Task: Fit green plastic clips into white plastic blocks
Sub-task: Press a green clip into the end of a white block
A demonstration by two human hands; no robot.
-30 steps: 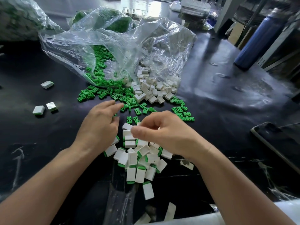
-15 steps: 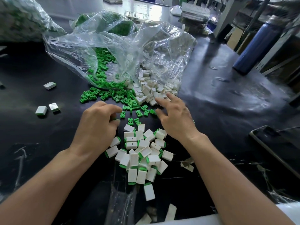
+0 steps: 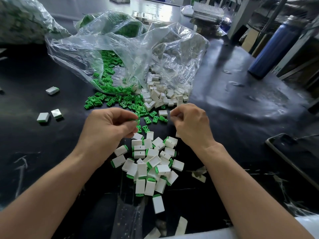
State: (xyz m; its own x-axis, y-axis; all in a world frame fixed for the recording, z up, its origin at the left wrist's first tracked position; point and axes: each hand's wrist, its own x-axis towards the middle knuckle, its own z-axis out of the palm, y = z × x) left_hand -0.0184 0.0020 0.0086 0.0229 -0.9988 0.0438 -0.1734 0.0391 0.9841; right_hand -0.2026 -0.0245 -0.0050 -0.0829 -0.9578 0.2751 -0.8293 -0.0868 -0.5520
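Observation:
Loose green clips (image 3: 120, 102) spill from a clear plastic bag (image 3: 120, 54) onto the black table, with loose white blocks (image 3: 160, 95) beside them on the right. A pile of white blocks with green clips fitted (image 3: 150, 163) lies between my wrists. My left hand (image 3: 108, 128) pinches a green clip (image 3: 136, 120) between thumb and fingers. My right hand (image 3: 191, 125), about a hand's width to the right, pinches a small white block (image 3: 172, 112) at its fingertips. The two hands hover above the table and do not touch.
Three fitted blocks (image 3: 51, 104) lie apart at the left. A blue bottle (image 3: 272, 50) stands at the far right, a dark flat device (image 3: 296, 156) near the right edge. Another bag (image 3: 20, 19) sits at the back left. Stray white pieces (image 3: 200, 175) lie near my right forearm.
My right hand reached out to the loose white blocks, picked one up and drew back with curled fingers. My left hand lifted slightly with a green clip in its fingertips.

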